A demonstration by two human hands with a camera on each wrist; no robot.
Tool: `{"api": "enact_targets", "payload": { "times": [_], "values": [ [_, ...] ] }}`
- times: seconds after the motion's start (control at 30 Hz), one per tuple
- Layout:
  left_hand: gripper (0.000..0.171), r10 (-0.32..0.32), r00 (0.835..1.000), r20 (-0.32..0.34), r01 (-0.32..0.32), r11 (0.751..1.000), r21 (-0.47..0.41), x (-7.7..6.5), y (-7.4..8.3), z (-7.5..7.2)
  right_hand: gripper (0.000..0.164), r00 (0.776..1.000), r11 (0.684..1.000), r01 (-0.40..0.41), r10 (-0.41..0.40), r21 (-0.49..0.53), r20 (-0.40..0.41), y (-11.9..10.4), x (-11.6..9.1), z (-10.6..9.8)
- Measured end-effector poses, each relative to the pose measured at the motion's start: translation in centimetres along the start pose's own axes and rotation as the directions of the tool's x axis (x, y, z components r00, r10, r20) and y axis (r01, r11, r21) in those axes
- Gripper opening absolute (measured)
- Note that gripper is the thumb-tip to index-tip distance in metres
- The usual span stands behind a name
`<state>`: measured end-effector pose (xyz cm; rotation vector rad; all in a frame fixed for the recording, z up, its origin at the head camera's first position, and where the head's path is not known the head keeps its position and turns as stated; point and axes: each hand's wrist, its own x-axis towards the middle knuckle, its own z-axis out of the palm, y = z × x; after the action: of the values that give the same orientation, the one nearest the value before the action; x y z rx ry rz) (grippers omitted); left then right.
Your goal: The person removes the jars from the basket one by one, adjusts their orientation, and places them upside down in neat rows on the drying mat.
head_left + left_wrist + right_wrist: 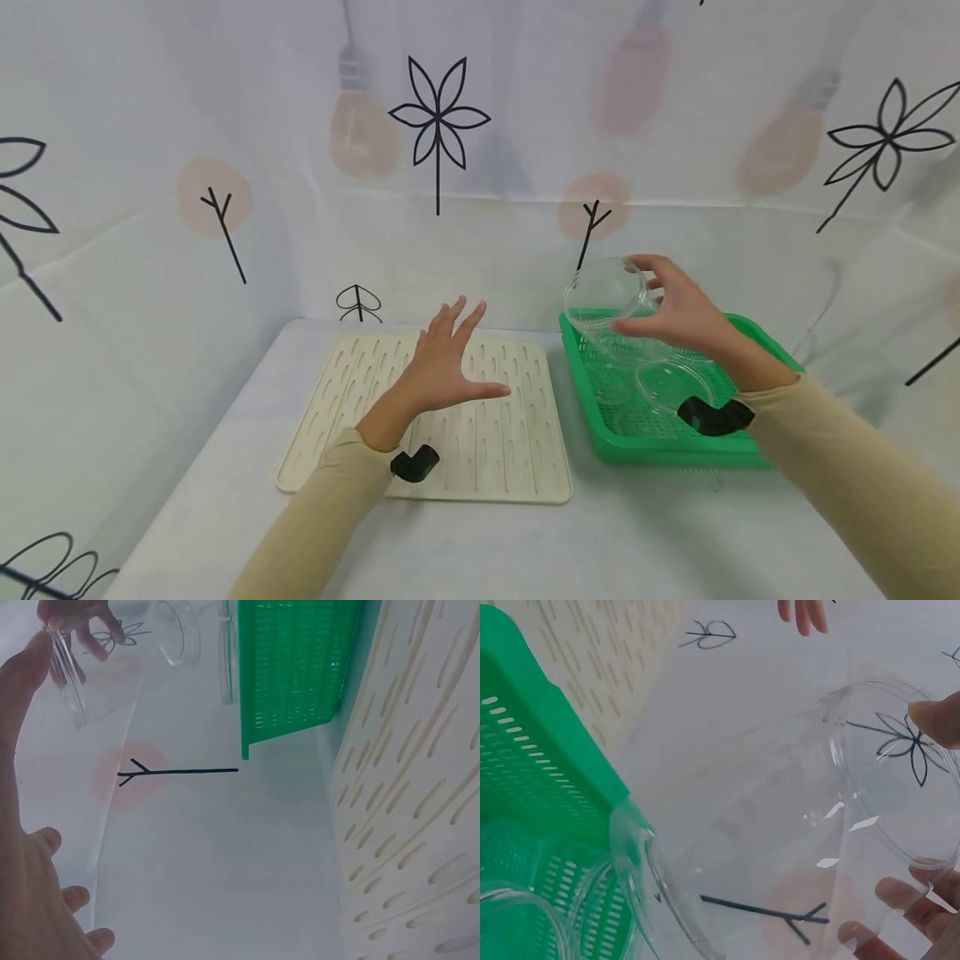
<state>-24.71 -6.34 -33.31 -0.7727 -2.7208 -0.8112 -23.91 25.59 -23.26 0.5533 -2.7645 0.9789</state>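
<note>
My right hand point(686, 312) grips a clear see-through jar point(603, 296) by one end, thumb on one side and fingers on the other. The jar hangs tilted over the left back part of a green basket point(675, 452). In the right wrist view its wide body point(757, 825) slants down toward the basket edge. Over the cream ridged mat point(517, 442), my left hand point(435, 371) is spread in the air with thumb and fingers apart, touching nothing. More clear round containers point(675, 385) lie inside the basket; their outlines overlap, so their shapes are hard to tell.
The basket stands just right of the mat on a white-covered table point(525, 550). Behind and on both sides hangs a white patterned cloth point(480, 267) with flowers and bulbs. Dark bands point(415, 463) sit on both wrists.
</note>
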Motion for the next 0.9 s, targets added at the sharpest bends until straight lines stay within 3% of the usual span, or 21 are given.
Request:
{"api": "enact_targets", "payload": {
  "times": [0.5, 0.9],
  "values": [
    [0.110, 0.025, 1.000, 0.006, -0.025, 0.998, -0.053, 1.2, 1.8, 0.4, 0.083, 0.998, 0.998, 0.057, -0.057, 0.016, 0.029, -1.9, 1.0, 2.1],
    [0.112, 0.058, 0.997, -0.045, -0.063, 0.991, -0.120, 2.2, 2.7, 1.0, 0.082, 0.990, 0.991, 0.133, -0.131, -0.032, 0.044, -2.7, 1.8, 4.0]
  ]
}}
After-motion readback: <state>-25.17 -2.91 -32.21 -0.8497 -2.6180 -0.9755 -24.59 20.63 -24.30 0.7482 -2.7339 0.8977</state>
